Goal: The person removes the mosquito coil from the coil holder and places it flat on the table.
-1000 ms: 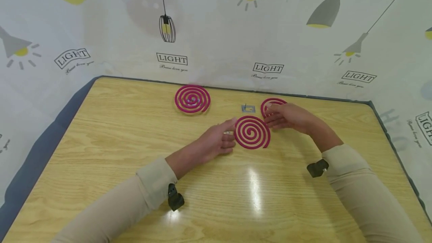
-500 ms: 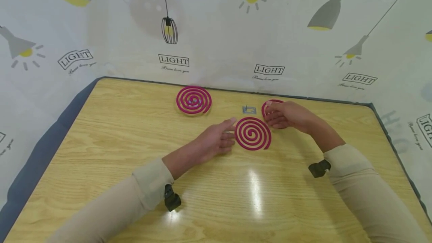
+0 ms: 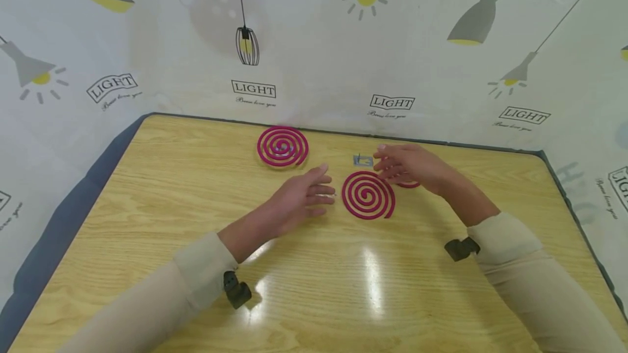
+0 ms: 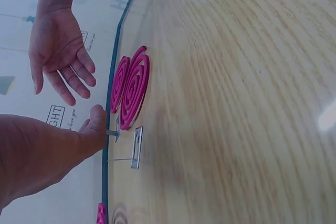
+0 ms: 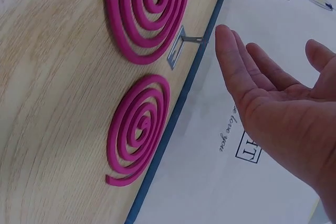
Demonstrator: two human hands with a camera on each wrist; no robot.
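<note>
A pink mosquito coil (image 3: 365, 195) lies flat mid-table in the head view. My left hand (image 3: 297, 200) hovers just left of it, fingers extended and holding nothing. Close by its fingers is a small metal coil stand (image 4: 137, 148) with an upright prong, seen in the left wrist view. My right hand (image 3: 417, 168), also holding nothing, is raised over a second mosquito coil (image 5: 143, 125), which it partly hides in the head view. Another metal stand (image 3: 363, 160) sits behind the middle coil. Farther left, a third mosquito coil (image 3: 282, 147) rests raised on a stand.
The wooden table (image 3: 314, 293) ends at a dark blue edging (image 3: 338, 132) along the back. Directly behind it stands a white sheet (image 3: 314, 42) printed with lamps. A small black camera (image 3: 237, 289) sits below the left cuff, and another camera (image 3: 461, 249) by the right.
My left hand has drawn back left from the middle coil, its fingers spreading. My right hand has shifted slightly left, uncovering the near edge of the right coil. The coils stay put.
</note>
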